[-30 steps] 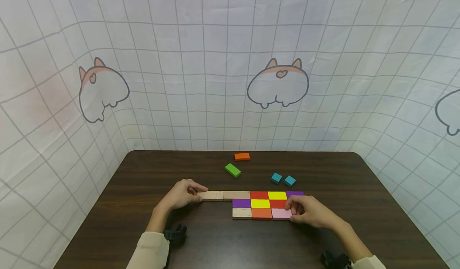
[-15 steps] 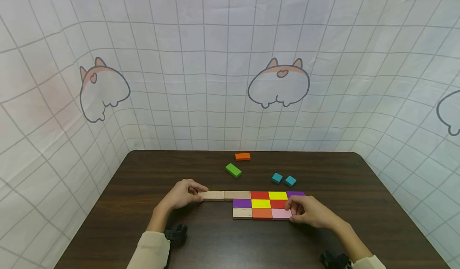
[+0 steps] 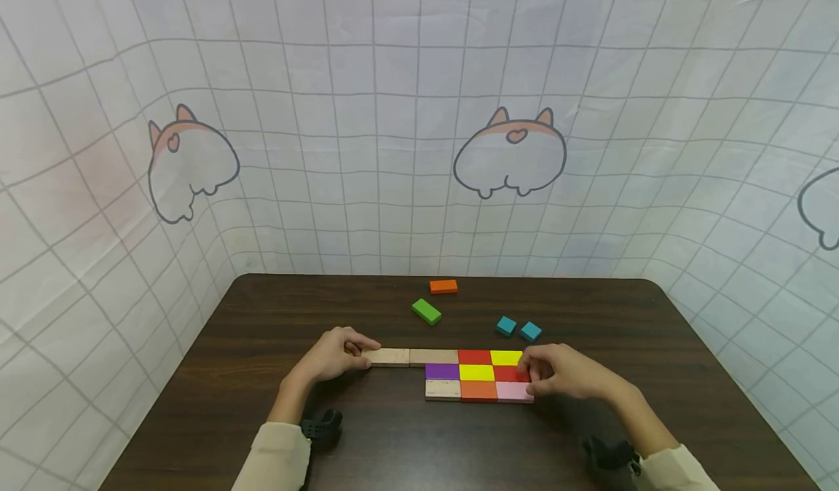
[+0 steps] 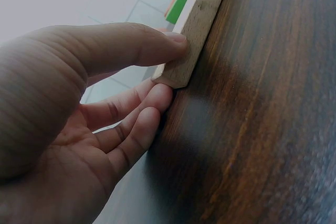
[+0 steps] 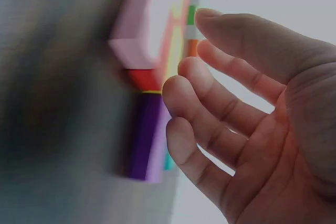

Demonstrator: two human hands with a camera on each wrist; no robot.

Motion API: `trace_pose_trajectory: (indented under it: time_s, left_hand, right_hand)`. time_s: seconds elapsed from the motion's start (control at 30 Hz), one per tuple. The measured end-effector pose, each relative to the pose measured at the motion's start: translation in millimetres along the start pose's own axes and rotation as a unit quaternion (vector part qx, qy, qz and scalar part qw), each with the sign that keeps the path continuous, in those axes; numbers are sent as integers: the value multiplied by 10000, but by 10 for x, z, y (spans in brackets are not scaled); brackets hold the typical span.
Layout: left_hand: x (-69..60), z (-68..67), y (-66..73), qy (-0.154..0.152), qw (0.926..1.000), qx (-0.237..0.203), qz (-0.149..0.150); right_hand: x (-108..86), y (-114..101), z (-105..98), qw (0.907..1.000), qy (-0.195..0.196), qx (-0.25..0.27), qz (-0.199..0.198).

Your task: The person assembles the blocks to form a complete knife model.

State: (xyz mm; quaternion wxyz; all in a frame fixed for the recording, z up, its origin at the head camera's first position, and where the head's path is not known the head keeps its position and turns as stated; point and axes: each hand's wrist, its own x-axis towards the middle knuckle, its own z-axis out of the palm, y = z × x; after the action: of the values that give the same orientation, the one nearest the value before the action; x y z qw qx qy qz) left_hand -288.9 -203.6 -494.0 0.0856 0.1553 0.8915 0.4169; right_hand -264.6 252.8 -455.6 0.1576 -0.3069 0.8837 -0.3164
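Note:
My left hand pinches the left end of a plain wooden block, the thumb on its near side in the left wrist view. A second plain block continues that row, followed by red and yellow blocks. Purple, yellow and red blocks form the middle row. In front lie a plain block, an orange block and a pink block. My right hand hovers over the right end, fingers loosely bent and holding nothing. It mostly hides a purple block in the head view.
Behind the rows lie a green block, an orange block and two small blue blocks. All rest on a dark wooden table. A white checked curtain hangs around its back and sides.
My right hand has let go of the right end of the block rows and risen slightly away. My left hand keeps its pinch, and the blocks look unmoved.

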Motion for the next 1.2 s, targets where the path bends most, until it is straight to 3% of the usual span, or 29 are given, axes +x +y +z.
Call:
trace_pose_trajectory:
  time_s: [0.2,0.4,0.6,0.83,1.2]
  left_hand:
    - [-10,-1,9,15,10000,0,-53]
    - [-1,-5,5,26,9999,-53,-118]
    - [2,-5,-1,-10,9999,-89,-96]
    - [6,3,-5,-27,9999,-83,-61]
    - [8,3,-3,-15,10000,-37,-36]
  right_hand:
    - [264,-164,-160,9987,403,-271,-162]
    - [661,-231,-150,9956,912,61,-210]
    - [1053,-259,-76,9936,1056,360,-198]
    - [1415,-242,11,9963,779,340,-140]
    - [1787,-154,148,9987,415,233,185]
